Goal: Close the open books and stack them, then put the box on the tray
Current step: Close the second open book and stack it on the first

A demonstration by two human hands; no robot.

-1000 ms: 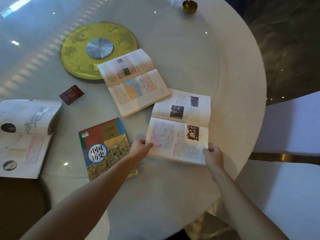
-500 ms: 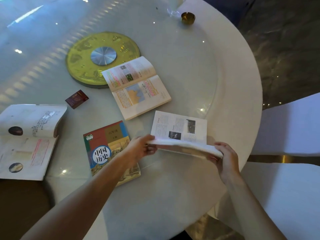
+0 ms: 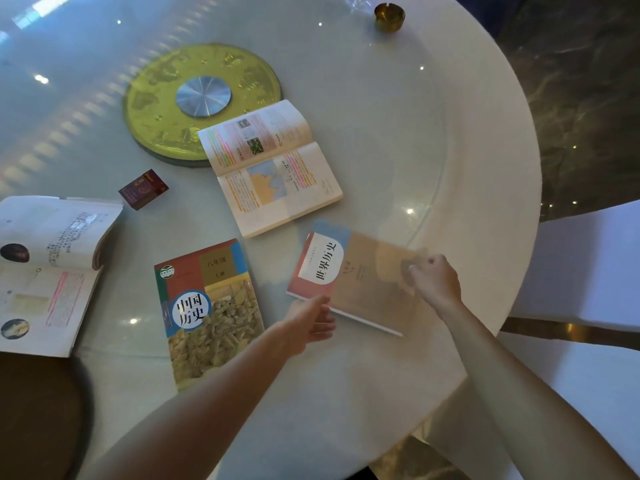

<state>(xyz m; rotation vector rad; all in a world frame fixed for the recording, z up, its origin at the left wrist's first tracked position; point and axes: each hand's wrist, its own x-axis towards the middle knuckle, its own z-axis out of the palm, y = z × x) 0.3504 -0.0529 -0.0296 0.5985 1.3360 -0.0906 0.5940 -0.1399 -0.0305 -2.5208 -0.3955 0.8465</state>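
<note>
We see a closed pink book (image 3: 349, 271) lying flat near the surface's (image 3: 381, 133) right edge, cover up, its long axis running from lower left to upper right across our view, skewed to the edge. Our right hand (image 3: 434, 284) rests on its far right corner, fingers curled on the cover. Our left hand (image 3: 308, 322) touches the near left corner, fingers loosely spread, gripping nothing. Just left of it lies a closed red book (image 3: 207, 313), long axis pointing away from us. An open book (image 3: 270, 168) lies beyond both, its spine slanting left to right, its top corner overlapping the gold tray (image 3: 156, 98). Another open book (image 3: 48, 275) sits at the left edge. The small dark red box (image 3: 143, 189) lies between that book and the tray, touching neither.
</note>
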